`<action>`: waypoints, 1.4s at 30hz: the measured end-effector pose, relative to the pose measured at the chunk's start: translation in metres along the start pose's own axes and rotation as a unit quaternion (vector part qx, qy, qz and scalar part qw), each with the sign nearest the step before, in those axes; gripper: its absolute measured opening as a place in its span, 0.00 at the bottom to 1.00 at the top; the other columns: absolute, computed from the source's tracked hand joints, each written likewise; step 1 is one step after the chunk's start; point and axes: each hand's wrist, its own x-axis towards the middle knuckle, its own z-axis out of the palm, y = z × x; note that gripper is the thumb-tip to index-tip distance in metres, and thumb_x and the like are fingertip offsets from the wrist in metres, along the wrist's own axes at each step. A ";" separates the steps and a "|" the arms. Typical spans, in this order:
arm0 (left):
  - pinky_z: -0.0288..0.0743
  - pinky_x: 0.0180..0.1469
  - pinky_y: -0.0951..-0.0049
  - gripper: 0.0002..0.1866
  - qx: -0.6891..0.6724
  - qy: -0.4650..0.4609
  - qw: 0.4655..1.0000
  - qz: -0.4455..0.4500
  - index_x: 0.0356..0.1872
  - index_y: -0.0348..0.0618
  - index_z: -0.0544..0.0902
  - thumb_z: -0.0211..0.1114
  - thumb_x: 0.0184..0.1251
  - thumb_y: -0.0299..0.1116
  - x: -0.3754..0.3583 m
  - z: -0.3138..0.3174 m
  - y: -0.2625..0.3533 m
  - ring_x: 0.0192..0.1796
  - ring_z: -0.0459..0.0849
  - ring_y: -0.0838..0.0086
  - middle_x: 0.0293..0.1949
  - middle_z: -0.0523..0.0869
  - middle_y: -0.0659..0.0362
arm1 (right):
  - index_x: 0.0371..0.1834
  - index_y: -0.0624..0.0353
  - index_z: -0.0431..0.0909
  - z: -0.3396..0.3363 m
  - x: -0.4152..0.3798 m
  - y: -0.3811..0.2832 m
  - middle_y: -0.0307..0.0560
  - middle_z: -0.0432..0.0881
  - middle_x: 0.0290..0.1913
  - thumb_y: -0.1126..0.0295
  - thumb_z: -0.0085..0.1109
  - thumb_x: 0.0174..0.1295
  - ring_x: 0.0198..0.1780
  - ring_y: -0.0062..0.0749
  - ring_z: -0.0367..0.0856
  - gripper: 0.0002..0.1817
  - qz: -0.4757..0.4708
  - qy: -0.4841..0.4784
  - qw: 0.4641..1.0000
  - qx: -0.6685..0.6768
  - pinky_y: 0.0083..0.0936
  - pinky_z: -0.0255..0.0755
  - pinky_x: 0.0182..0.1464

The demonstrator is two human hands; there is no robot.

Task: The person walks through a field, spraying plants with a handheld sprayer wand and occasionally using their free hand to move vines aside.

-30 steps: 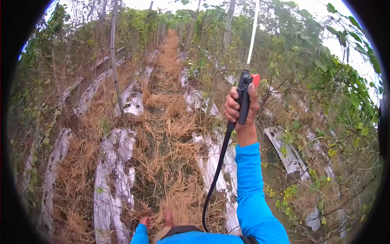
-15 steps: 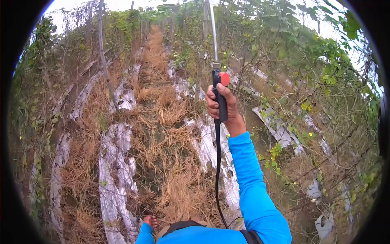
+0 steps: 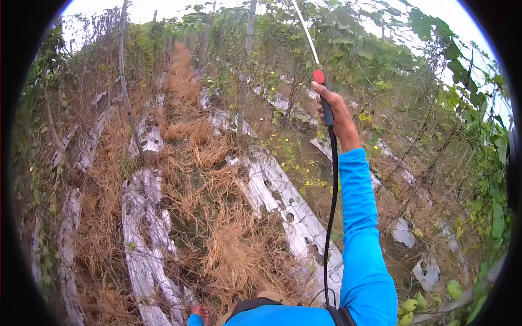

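My right hand (image 3: 338,115), at the end of a raised blue sleeve, is wrapped round the black handle of a spray wand (image 3: 327,111). The thumb lies near the red part (image 3: 319,76) on top. From the handle a thin metal tube (image 3: 307,33) rises up and to the left, and a black hose (image 3: 330,217) hangs down towards my waist. Low in the view, beside my body, my left hand (image 3: 200,311) shows small, with its fingers partly curled; what it holds, if anything, is too small to tell.
Dry straw (image 3: 187,141) covers the path ahead. Torn silvery plastic sheeting (image 3: 296,217) runs along both sides. A wooden pole (image 3: 124,76) stands on the left, another post (image 3: 250,30) near the top middle. Tangled vines and leaves (image 3: 424,98) hang on the right.
My right hand and the wand have moved to the right and slightly up, and the tube now leans further left. The view has shifted, and my left hand shows slightly lower.
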 end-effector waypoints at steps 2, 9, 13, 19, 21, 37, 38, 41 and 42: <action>0.76 0.29 0.50 0.17 0.022 -0.009 0.999 0.034 0.33 0.56 0.79 0.49 0.63 0.54 0.008 -0.017 -0.019 0.27 0.82 0.58 0.28 0.84 0.59 | 0.25 0.49 0.71 -0.021 0.005 -0.034 0.29 0.66 0.17 0.39 0.68 0.49 0.12 0.13 0.63 0.26 0.025 0.002 0.999 0.023 0.13 0.55 0.13; 0.75 0.27 0.52 0.16 -0.035 0.013 0.998 0.056 0.33 0.53 0.79 0.53 0.61 0.52 0.011 0.026 -0.085 0.27 0.82 0.58 0.27 0.83 0.58 | 0.26 0.53 0.68 -0.098 0.001 -0.079 0.30 0.66 0.15 0.37 0.68 0.48 0.10 0.12 0.64 0.30 0.029 -0.091 0.984 0.149 0.10 0.57 0.08; 0.75 0.28 0.52 0.14 -0.027 -0.016 0.998 0.063 0.33 0.50 0.79 0.54 0.61 0.49 -0.013 0.088 -0.127 0.27 0.82 0.59 0.26 0.83 0.58 | 0.26 0.52 0.68 -0.127 -0.005 -0.086 0.29 0.66 0.15 0.37 0.67 0.50 0.10 0.12 0.66 0.29 -0.026 -0.110 0.979 0.169 0.11 0.58 0.09; 0.76 0.31 0.50 0.13 0.022 -0.012 0.999 -0.021 0.32 0.49 0.79 0.54 0.63 0.45 -0.047 0.144 -0.162 0.29 0.83 0.58 0.29 0.85 0.55 | 0.41 0.54 0.82 -0.145 -0.008 -0.088 0.28 0.75 0.26 0.54 0.65 0.57 0.22 0.15 0.70 0.16 -0.346 -0.027 0.924 0.160 0.14 0.64 0.24; 0.76 0.31 0.50 0.13 0.029 -0.012 0.999 -0.016 0.32 0.49 0.79 0.54 0.63 0.45 -0.054 0.143 -0.168 0.29 0.83 0.58 0.29 0.85 0.55 | 0.57 0.56 0.79 -0.161 -0.015 -0.087 0.27 0.79 0.36 0.53 0.67 0.58 0.30 0.11 0.71 0.27 -0.294 -0.066 0.937 0.178 0.12 0.63 0.30; 0.76 0.33 0.47 0.12 -0.002 0.073 0.997 0.032 0.32 0.48 0.79 0.54 0.62 0.44 -0.061 0.068 -0.189 0.30 0.83 0.56 0.30 0.85 0.55 | 0.21 0.52 0.72 -0.170 -0.003 -0.088 0.32 0.67 0.16 0.36 0.72 0.38 0.13 0.15 0.67 0.31 -0.161 0.057 0.985 0.025 0.15 0.59 0.13; 0.76 0.33 0.47 0.12 -0.001 0.070 0.997 0.031 0.32 0.48 0.79 0.54 0.62 0.44 -0.058 0.075 -0.194 0.30 0.83 0.56 0.30 0.85 0.55 | 0.20 0.52 0.72 -0.173 -0.010 -0.093 0.32 0.67 0.16 0.36 0.72 0.38 0.13 0.15 0.66 0.31 -0.165 0.083 0.983 -0.004 0.15 0.58 0.13; 0.77 0.28 0.49 0.12 0.032 0.081 0.996 0.031 0.36 0.48 0.77 0.50 0.65 0.42 -0.069 0.102 -0.204 0.26 0.82 0.59 0.27 0.83 0.57 | 0.20 0.52 0.72 -0.185 -0.012 -0.090 0.32 0.67 0.16 0.36 0.72 0.38 0.13 0.16 0.66 0.31 -0.164 0.077 0.982 0.047 0.15 0.58 0.13; 0.76 0.30 0.47 0.12 0.035 0.082 0.995 0.038 0.35 0.48 0.77 0.52 0.64 0.44 -0.073 0.112 -0.210 0.28 0.82 0.57 0.27 0.82 0.56 | 0.20 0.53 0.72 -0.192 -0.013 -0.089 0.32 0.68 0.16 0.37 0.72 0.38 0.13 0.16 0.66 0.31 -0.164 0.075 0.981 0.074 0.15 0.58 0.14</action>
